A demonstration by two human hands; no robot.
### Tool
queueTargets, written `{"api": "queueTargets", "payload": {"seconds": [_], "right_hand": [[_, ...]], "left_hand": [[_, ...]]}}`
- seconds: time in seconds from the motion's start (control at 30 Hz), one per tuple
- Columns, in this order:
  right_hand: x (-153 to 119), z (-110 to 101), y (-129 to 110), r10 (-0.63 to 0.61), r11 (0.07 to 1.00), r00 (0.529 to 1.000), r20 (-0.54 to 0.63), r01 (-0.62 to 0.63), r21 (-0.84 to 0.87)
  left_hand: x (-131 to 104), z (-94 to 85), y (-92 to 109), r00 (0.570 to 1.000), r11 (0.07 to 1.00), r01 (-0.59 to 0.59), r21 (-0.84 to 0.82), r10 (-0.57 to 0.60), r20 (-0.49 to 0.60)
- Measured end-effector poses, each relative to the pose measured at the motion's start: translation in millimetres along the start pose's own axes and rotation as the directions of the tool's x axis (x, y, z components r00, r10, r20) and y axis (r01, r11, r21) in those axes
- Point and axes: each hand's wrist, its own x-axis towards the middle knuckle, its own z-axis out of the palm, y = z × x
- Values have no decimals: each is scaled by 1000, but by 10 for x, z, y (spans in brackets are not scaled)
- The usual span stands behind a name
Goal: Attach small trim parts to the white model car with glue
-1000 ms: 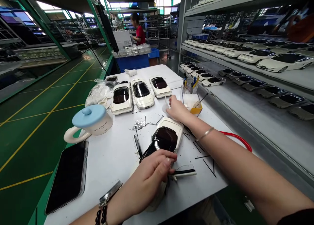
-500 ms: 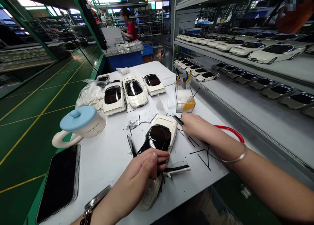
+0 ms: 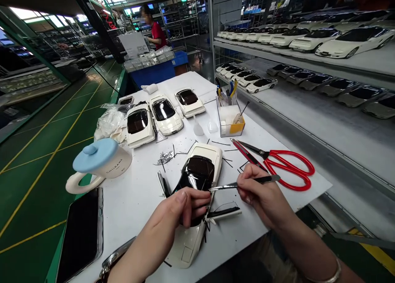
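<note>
A white model car (image 3: 193,244) with a black roof lies on the table, its doors spread out to the sides. My left hand (image 3: 179,209) rests over the car's middle, fingers bent together; whatever they pinch is too small or hidden to name. In my right hand (image 3: 262,194) is a pair of metal tweezers (image 3: 226,186), its tips at my left fingertips beside the car's edge. The open door (image 3: 225,212) juts out just below the tips. Red-handled scissors (image 3: 288,167) lie beyond my right hand, with a slim red tool (image 3: 245,152) alongside.
Three more white model cars (image 3: 166,115) stand behind. A lidded mug (image 3: 115,163) and a phone (image 3: 80,233) are at left. A clear box (image 3: 231,120) holds tools. Black strips (image 3: 228,162) are scattered about. Racks of model cars (image 3: 330,40) line the right; a person (image 3: 157,33) works behind.
My right hand has drawn back from near the clear box to the car, now showing tweezers in its grip. The scissors have come into full view. My left hand stays over the car.
</note>
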Motion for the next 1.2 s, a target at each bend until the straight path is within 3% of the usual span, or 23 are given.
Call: {"api": "queueTargets", "payload": {"seconds": [0.27, 0.37, 0.43, 0.53, 0.63, 0.83, 0.97, 1.2], "right_hand": [[23, 28, 25, 24, 999, 999, 26, -24, 22], [8, -5, 54, -4, 1000, 998, 67, 5, -17], [-12, -25, 60, -23, 994, 996, 83, 32, -108], [-49, -48, 49, -32, 968, 997, 77, 50, -245], [-71, -77, 48, -62, 943, 995, 84, 86, -323], [-73, -135, 120, -127, 888, 987, 98, 157, -433], [-79, -142, 144, -141, 889, 985, 104, 172, -425], [-87, -151, 144, -158, 886, 982, 107, 189, -423]], "left_hand": [[15, -18, -23, 1000, 1000, 7, 23, -7, 6], [-8, -32, 16, 995, 977, -88, 195, 95, -24], [-25, -33, 33, 958, 853, -236, 466, 286, -37], [-31, -14, 8, 862, 489, -352, 798, 501, 73], [-12, 14, -63, 806, 224, -372, 901, 560, 193], [15, 70, -162, 716, -136, -348, 928, 600, 356], [21, 122, -209, 703, -284, -259, 923, 600, 382], [39, 165, -243, 705, -304, -213, 929, 610, 361]]}}
